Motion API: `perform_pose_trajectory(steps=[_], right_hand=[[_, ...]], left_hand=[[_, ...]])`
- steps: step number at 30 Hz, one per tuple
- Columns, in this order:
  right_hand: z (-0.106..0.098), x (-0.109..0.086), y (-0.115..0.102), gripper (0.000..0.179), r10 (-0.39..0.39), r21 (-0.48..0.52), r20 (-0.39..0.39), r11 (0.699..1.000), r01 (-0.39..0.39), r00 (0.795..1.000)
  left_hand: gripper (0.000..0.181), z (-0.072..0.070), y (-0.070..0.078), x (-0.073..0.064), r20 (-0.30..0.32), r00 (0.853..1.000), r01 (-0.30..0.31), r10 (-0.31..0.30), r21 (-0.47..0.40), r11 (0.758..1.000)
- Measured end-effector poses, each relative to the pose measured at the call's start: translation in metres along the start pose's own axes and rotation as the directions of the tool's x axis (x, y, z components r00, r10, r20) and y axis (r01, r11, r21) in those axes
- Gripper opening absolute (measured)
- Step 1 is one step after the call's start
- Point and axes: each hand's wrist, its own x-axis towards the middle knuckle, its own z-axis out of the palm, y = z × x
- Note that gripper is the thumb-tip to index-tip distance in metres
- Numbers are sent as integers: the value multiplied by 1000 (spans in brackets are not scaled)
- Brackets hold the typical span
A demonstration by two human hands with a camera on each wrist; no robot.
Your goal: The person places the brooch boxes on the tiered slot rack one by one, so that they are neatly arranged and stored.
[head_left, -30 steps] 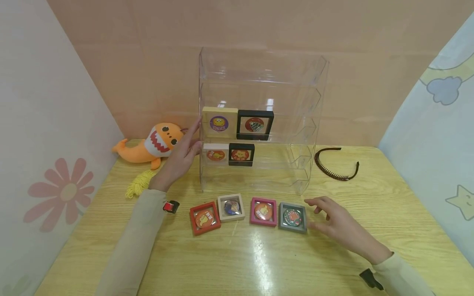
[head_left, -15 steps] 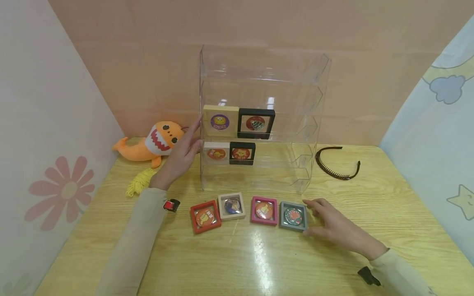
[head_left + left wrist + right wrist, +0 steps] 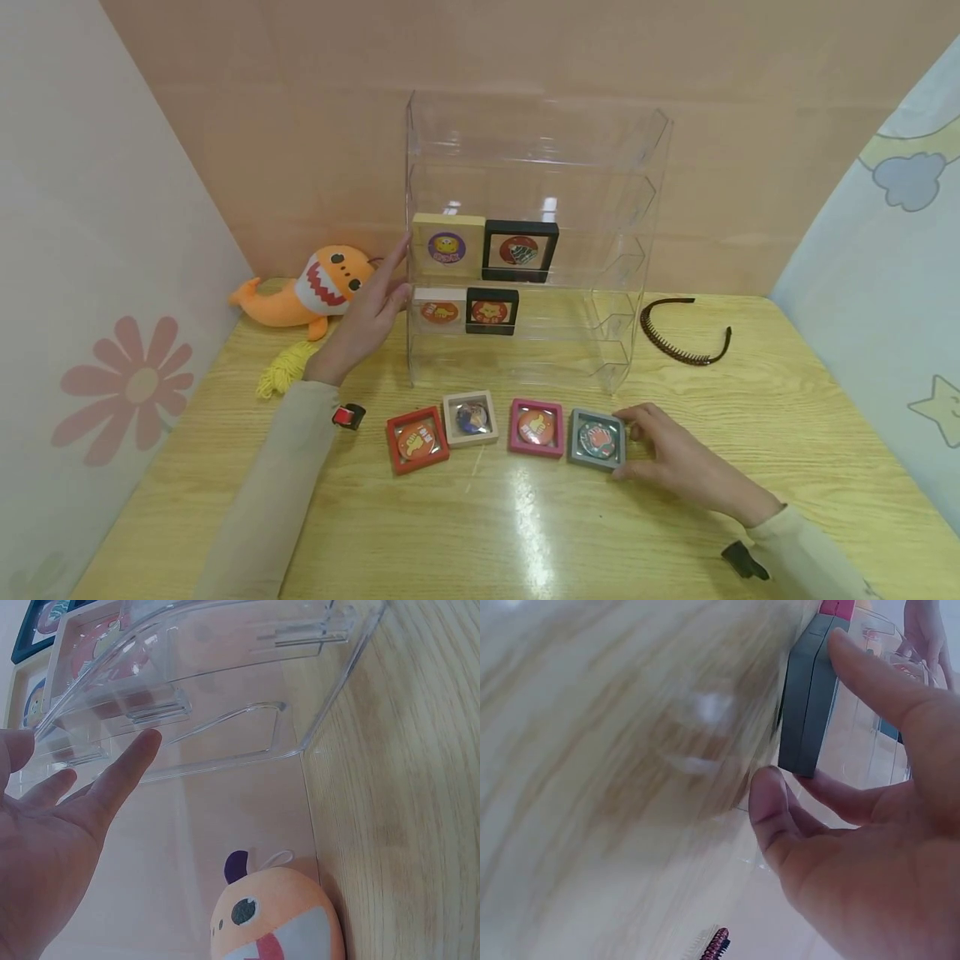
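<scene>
A clear acrylic tiered rack [image 3: 592,225] stands mid-table. My left hand [image 3: 369,321] rests against its left side with extended fingers. On the rack's tiers sit a cream frame [image 3: 427,267], a larger black frame [image 3: 554,242], a white frame [image 3: 450,294] and a smaller black frame [image 3: 492,294]. Before the rack lie a red frame [image 3: 395,467], a beige frame [image 3: 454,398], a pink frame [image 3: 514,427] and a grey frame [image 3: 573,446], each showing a round badge. My right hand [image 3: 678,458] pinches the grey frame [image 3: 808,697] by its right-hand corners.
An orange plush shark [image 3: 273,310] lies left of the rack, partly behind my left hand. Yellow yarn [image 3: 283,371] is beside that forearm. A dark toothed headband [image 3: 667,347] lies right of the rack. Patterned panels stand on both sides.
My right hand has moved left to the grey frame and now grips its edge. The grey frame has shifted very slightly. My left hand stays at the rack.
</scene>
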Motion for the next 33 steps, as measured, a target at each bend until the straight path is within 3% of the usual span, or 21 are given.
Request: perform_pose_trajectory(steps=[7,19,25,33], right_hand=[[1,1,-2,77,16,80,15,997,-17,1000],[3,0,-4,79,-52,111,-46,992,57,998],[0,-3,-8,61,-24,168,-71,985,36,997],[0,-7,-7,37,-72,151,-155,984,96,985]], left_hand=[[63,0,0,0,4,1000,0,0,0,1000],[63,0,1,0,13,1000,1,-1,-14,1000],[64,1,-2,1,14,1000,4,-4,-18,1000],[64,1,-4,1,13,1000,19,-18,-22,1000]])
